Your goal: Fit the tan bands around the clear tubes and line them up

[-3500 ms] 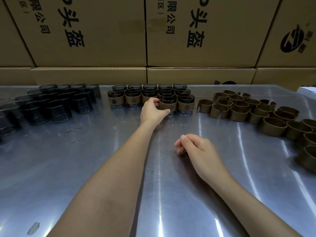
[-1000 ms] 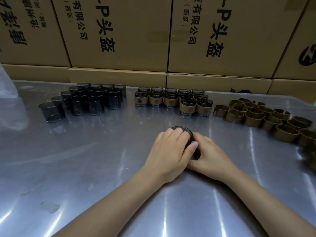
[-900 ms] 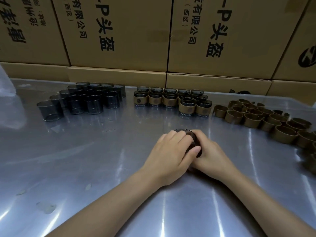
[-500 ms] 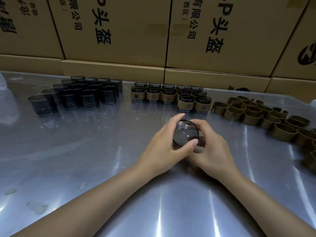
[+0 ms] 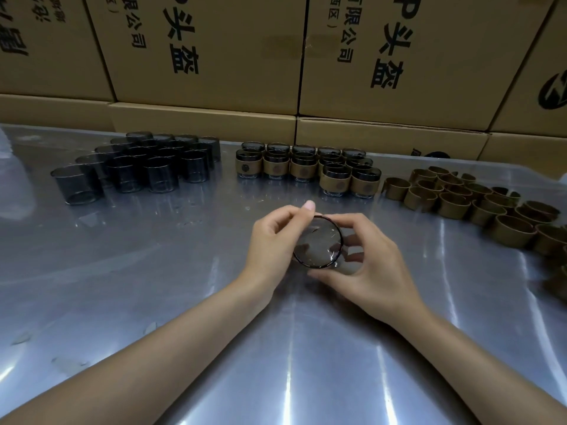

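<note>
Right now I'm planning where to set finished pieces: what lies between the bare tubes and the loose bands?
The head view shows the banded tubes standing between the bare tubes and loose bands.

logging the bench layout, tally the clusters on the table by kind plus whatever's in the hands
clusters of bare clear tubes: 1
clusters of banded tubes: 1
clusters of loose tan bands: 1
single tube, held by the left hand and right hand: 1
total: 4
Pieces inside each cluster overlap too much to count.
</note>
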Available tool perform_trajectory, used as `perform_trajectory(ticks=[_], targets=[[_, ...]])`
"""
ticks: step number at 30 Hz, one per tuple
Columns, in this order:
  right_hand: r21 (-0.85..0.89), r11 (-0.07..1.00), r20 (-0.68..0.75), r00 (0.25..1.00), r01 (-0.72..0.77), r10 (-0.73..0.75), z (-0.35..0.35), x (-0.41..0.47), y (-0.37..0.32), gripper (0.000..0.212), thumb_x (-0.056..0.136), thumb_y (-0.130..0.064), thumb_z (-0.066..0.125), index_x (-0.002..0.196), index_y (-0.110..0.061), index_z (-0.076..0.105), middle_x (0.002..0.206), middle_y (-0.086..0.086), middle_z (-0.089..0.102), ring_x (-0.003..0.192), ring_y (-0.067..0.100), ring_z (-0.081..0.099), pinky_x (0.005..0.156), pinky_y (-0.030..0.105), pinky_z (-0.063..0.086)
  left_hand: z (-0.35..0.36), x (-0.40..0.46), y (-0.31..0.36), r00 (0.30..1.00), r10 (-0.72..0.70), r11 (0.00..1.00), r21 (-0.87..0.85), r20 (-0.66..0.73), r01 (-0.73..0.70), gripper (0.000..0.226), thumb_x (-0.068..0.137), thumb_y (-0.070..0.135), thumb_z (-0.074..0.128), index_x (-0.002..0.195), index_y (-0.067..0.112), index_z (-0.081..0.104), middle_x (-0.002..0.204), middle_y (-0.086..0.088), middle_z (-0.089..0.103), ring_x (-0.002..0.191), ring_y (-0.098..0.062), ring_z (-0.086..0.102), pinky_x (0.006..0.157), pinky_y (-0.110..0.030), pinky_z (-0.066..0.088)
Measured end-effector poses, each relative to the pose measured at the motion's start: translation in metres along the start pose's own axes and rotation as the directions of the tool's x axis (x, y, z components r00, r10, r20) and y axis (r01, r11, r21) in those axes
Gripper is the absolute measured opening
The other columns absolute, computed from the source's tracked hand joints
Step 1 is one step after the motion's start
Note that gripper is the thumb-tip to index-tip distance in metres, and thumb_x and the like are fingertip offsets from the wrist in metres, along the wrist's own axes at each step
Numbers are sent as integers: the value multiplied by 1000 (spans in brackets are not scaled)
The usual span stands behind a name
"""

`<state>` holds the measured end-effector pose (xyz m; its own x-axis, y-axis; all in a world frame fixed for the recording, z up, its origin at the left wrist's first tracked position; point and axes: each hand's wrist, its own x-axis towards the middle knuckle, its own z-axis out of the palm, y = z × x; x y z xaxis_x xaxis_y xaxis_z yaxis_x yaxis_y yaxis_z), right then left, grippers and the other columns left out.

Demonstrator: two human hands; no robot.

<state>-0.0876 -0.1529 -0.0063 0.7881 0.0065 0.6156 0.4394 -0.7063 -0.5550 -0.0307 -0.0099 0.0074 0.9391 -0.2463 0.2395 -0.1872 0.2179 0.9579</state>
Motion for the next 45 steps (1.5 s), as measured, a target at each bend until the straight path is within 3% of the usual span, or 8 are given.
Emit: perform_trajectory(ticks=[5,9,16,21,28,36,39,45], targets=[[196,978,-75,993,-77,94,-1,3,1,68,60,-23,92,110,-48,53,109,-22,64,97,5,65,75,14,52,-1,3,5,981,-122,977,-157,148,145,30,92,31,55,106,11,73,100,-14,73,87,-23,67,57,-26,52],[314,939,-84,981,-143,178,-1,4,3,64,59,-20,91,108,-41,57,108,-18,67,99,8,67,74,19,54,-1,4,3,964,-111,969,-191,241,159,29,99,19,44,115,20,67,116,-7,71,105,-17,67,83,-27,55],[409,900,-103,972,-151,210,-1,5,0,59,58,-16,91,105,-32,58,107,-9,68,87,8,69,70,18,53,3,-3,0,945,187,973,82,267,-216,36,93,15,56,129,12,58,119,-2,68,100,2,64,85,-11,45],[332,934,-121,977,-129,178,1,4,0,56,58,-26,83,105,-39,55,105,-13,67,85,12,70,73,29,57,3,-4,-1,942,241,956,111,235,-272,44,77,19,71,120,14,61,113,-1,70,107,-13,66,94,-31,52],[35,999,-81,996,-39,42,-1,0,0,56,67,-41,74,118,-43,50,111,-22,60,95,4,63,77,30,54,1,-4,-6,936,299,916,218,186,-336,50,60,38,84,95,21,53,92,6,68,90,-13,67,77,-29,54],[-122,991,-37,997,56,-61,0,-2,-6,59,69,-52,69,123,-42,47,112,-22,53,95,-3,55,68,33,54,6,-2,-6,959,283,947,162,-8,-278,28,88,33,59,71,14,47,69,-3,58,65,-7,53,63,-20,43],[-112,993,-35,998,43,-47,0,-2,-6,62,66,-55,70,122,-45,46,113,-23,53,95,-2,56,70,30,53,7,-3,-7,961,276,947,175,-6,-271,30,93,30,55,72,11,46,77,-16,59,67,-8,53,63,-22,42],[74,988,-72,987,-136,141,-1,2,-7,65,60,-51,80,114,-33,50,105,-22,60,100,-2,58,80,13,46,9,-7,-4,969,199,978,28,146,-205,31,94,36,41,105,19,65,100,3,70,99,-12,66,87,-31,53]])
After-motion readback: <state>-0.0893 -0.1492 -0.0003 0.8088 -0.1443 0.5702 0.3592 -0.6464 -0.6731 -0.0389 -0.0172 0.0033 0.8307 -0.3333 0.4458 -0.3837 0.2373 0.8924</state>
